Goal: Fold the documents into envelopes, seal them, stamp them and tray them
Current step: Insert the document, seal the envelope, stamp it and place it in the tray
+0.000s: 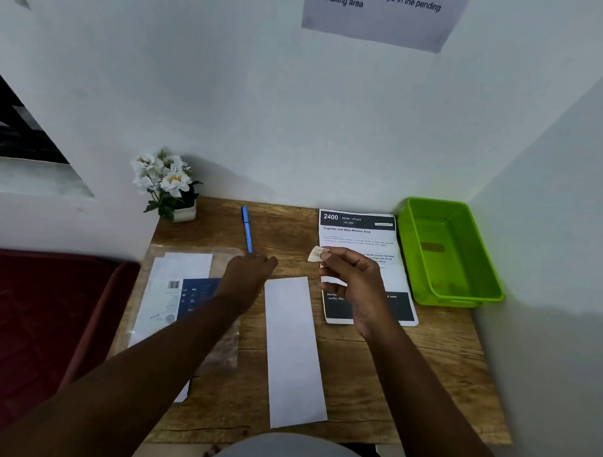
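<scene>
Envelope (pixel 295 350), long, white and blank on its upper face, lies flat near the middle of the wooden worktop (pixel 407 380), its length running from the near edge toward the wall. Right hand (pixel 355 283) is raised above the printed document (pixel 362 238), which lies flat just right of the envelope; its fingers (pixel 330 254) are pressed together, pinching a small pale stamp (pixel 315 254) held clear of the worktop. Left hand (pixel 248 278) reaches forward, palm down, just left of the envelope's far end; its fingertips are at or close to the near tip of a blue pen (pixel 247 228), and whether the fingers are spread or closed cannot be told from this angle. Left forearm crosses a clear plastic sleeve holding white and blue printed sheets (pixel 181 292) at the left of the worktop. Green plastic tray (pixel 411 234) stands at the far right corner, touching or just beside the document. A small pot of white flowers (pixel 166 182) stands at the far left corner against the wall. A printed notice (pixel 381 16) is fixed to the wall above.
</scene>
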